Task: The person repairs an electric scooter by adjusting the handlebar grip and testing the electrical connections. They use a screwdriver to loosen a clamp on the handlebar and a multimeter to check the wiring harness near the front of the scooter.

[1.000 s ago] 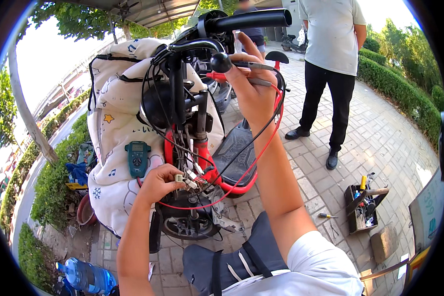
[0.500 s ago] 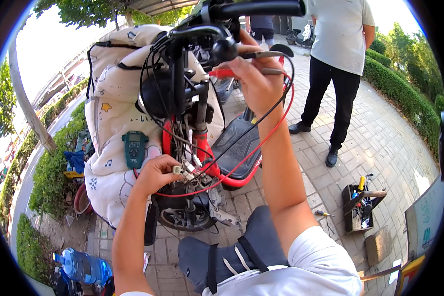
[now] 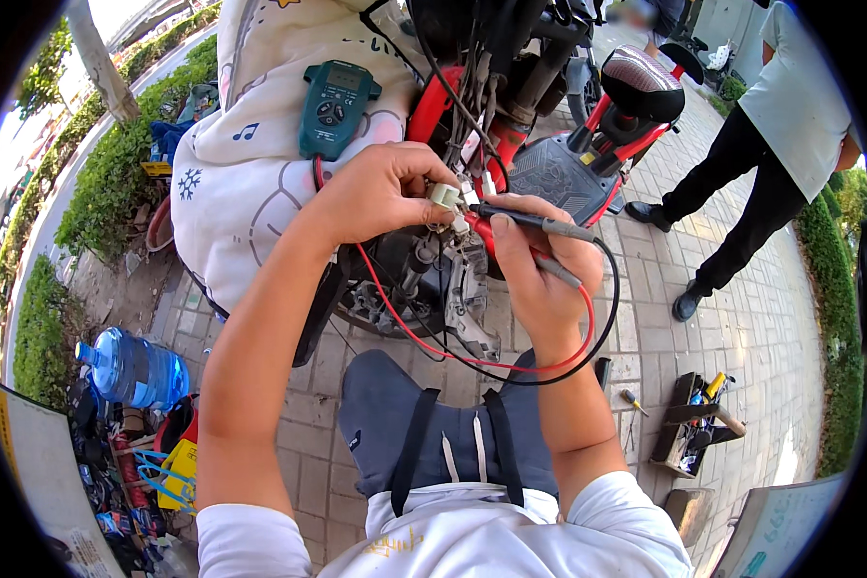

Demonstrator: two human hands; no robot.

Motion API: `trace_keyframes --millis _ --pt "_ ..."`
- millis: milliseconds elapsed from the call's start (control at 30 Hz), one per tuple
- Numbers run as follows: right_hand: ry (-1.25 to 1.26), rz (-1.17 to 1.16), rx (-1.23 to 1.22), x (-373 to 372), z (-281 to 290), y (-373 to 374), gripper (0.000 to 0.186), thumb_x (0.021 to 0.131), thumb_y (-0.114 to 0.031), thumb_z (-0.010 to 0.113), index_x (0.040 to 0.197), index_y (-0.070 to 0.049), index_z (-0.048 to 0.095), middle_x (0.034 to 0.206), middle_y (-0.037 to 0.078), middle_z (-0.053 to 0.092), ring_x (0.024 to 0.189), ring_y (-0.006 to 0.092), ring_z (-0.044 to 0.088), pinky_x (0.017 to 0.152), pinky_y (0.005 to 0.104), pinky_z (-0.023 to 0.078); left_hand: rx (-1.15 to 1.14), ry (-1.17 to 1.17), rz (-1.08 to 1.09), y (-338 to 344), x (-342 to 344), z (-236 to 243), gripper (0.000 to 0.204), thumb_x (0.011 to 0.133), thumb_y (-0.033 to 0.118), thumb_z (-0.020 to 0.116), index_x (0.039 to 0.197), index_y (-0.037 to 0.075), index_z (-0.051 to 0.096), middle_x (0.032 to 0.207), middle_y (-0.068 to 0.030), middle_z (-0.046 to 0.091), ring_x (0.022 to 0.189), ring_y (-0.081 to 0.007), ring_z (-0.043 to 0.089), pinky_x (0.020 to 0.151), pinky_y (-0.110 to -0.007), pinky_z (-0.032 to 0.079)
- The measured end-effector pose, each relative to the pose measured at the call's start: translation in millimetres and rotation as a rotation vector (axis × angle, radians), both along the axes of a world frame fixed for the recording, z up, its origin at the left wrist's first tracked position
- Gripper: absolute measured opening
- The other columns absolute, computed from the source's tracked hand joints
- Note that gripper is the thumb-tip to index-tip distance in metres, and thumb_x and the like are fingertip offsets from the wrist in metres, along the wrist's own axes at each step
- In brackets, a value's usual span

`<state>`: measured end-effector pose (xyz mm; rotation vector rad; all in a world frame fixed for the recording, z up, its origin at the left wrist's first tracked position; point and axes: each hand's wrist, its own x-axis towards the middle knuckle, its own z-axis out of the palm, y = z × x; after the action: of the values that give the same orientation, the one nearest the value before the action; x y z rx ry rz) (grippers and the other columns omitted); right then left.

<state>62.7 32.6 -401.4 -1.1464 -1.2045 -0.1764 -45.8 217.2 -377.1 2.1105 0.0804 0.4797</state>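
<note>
Between the thumb and fingers of my left hand [image 3: 376,193] is a white wire connector [image 3: 444,197], among the loose wiring at the front of the red scooter. My right hand [image 3: 549,275] is closed around two test probes, a black probe [image 3: 539,223] and a red probe [image 3: 552,270]. Their tips point at the connector; whether they touch it I cannot tell. Red and black leads loop below my hands. A teal multimeter [image 3: 337,108] rests on the padded white cover [image 3: 236,183] just beyond my left hand.
A person in black trousers [image 3: 747,159] stands at the right on the brick paving. An open toolbox [image 3: 682,424] sits there too, with a screwdriver [image 3: 634,401] beside it. At the left lie a blue water jug [image 3: 144,369] and assorted clutter. Hedges border both sides.
My right hand has come down from beside the handlebar to the connector, bringing both probes. The view has tilted downward, and my left hand still holds the connector.
</note>
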Motion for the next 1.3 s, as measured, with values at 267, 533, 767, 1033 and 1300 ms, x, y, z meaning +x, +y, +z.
trace_keyframes --millis 267,533,767,1033,1300 --pt "0.005 -0.039 0.042 4 -7 14 0.015 0.084 0.004 0.067 0.098 0.007 0.066 0.088 0.009 0.07 0.073 0.0085 0.065 0.065 0.02 0.05 0.028 -0.026 -0.038 -2 3 2 0.021 0.076 -0.001 0.076 0.095 0.003 0.067 0.083 0.0025 0.058 0.069 -0.004 0.053 0.058 -0.021 0.039" --pt "0.012 -0.024 0.069 6 -12 23 0.015 0.081 0.002 0.07 0.095 0.005 0.067 0.082 0.01 0.069 0.067 0.0114 0.066 0.061 0.0225 0.051 0.081 0.003 -0.004 0 2 1 0.02 0.076 -0.001 0.076 0.093 0.002 0.066 0.08 0.0027 0.055 0.067 -0.0039 0.051 0.057 -0.021 0.037" --pt "0.02 -0.023 0.001 5 -9 21 0.015 0.08 0.002 0.071 0.094 0.004 0.067 0.079 0.01 0.068 0.065 0.0124 0.066 0.059 0.0234 0.051 0.113 -0.049 -0.038 2 4 -3 0.021 0.075 -0.001 0.077 0.093 0.003 0.066 0.08 0.0026 0.054 0.067 -0.0039 0.049 0.057 -0.021 0.037" --pt "0.008 0.002 0.05 7 -16 26 0.011 0.08 0.002 0.071 0.09 0.002 0.067 0.08 0.009 0.067 0.064 0.0126 0.063 0.058 0.0242 0.05 0.141 -0.01 -0.016 1 3 0 0.019 0.077 0.003 0.077 0.093 0.002 0.066 0.084 0.0021 0.055 0.068 -0.0049 0.05 0.057 -0.021 0.038" --pt "0.003 -0.044 0.049 3 -12 25 0.01 0.08 0.0 0.071 0.089 0.001 0.068 0.076 0.009 0.066 0.062 0.0129 0.063 0.058 0.0245 0.049 0.135 -0.016 -0.02 2 2 -1 0.019 0.077 0.002 0.076 0.093 0.002 0.067 0.083 0.0012 0.055 0.067 -0.0054 0.051 0.057 -0.022 0.037"
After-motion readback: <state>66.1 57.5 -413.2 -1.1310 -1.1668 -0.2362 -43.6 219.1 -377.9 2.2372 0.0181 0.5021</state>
